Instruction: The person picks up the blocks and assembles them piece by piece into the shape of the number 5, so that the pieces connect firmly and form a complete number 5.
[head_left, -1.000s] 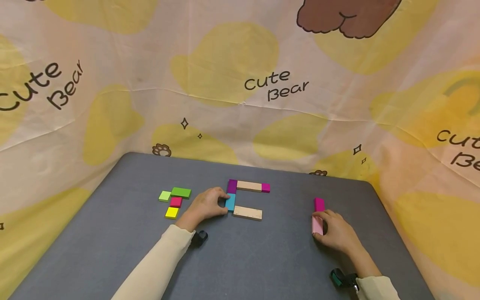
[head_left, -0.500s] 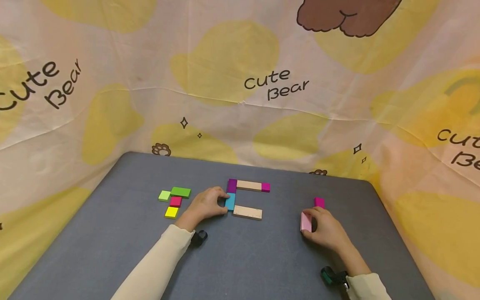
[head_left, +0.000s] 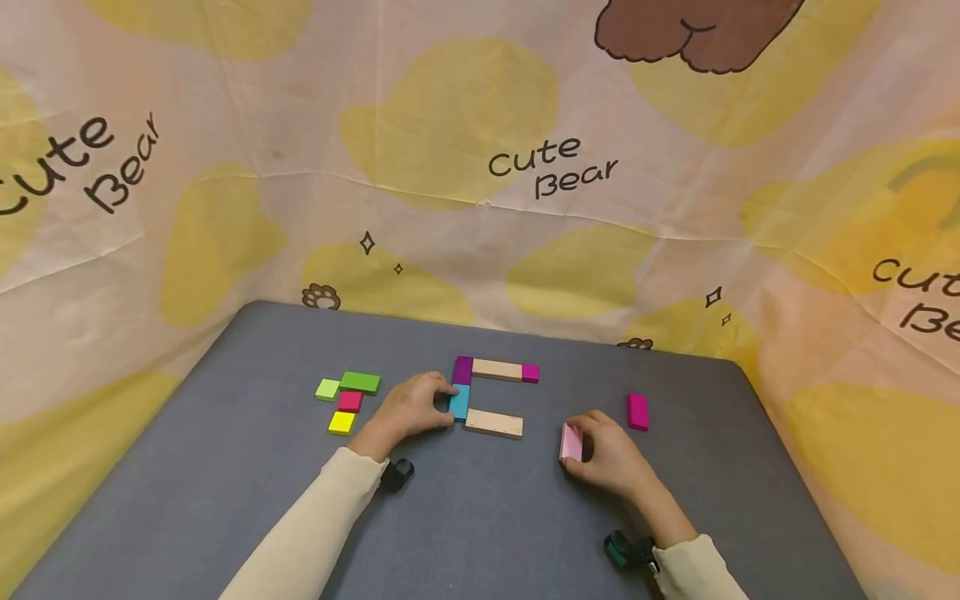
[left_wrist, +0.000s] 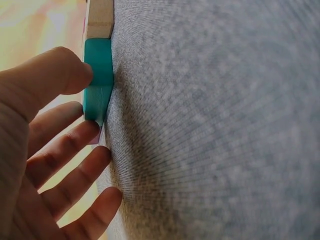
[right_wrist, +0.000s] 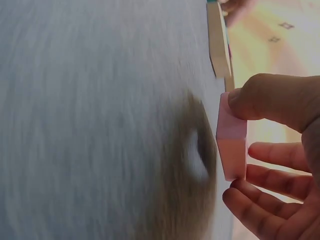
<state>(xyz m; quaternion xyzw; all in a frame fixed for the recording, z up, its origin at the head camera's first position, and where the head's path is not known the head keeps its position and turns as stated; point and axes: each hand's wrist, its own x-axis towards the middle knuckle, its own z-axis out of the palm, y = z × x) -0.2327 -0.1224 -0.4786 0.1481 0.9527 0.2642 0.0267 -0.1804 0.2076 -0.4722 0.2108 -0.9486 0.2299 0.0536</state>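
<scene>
My left hand (head_left: pixel 414 406) pinches a blue block (head_left: pixel 459 403) between thumb and index finger, the block lying flat on the table. In the left wrist view the thumb rests on one end of this block (left_wrist: pixel 99 65). A purple block (head_left: pixel 462 370) continues behind it, and a plain wooden block (head_left: pixel 494 423) extends to the right from its near end. My right hand (head_left: pixel 613 454) grips a pink block (head_left: pixel 571 442) by its ends. The right wrist view has the pink block (right_wrist: pixel 233 135) held over the table, its shadow apart from it.
From the purple block runs another wooden block (head_left: pixel 497 370), ending in a small magenta block (head_left: pixel 530 373). A longer magenta block (head_left: pixel 637 412) lies at the right. Left of my left hand are green (head_left: pixel 361 382), light green (head_left: pixel 327 389), red (head_left: pixel 350 402) and yellow (head_left: pixel 342 422) blocks.
My right hand has carried the pink block leftward, away from the magenta block at the right, which now shows in full. My left hand stays at the blue block.
</scene>
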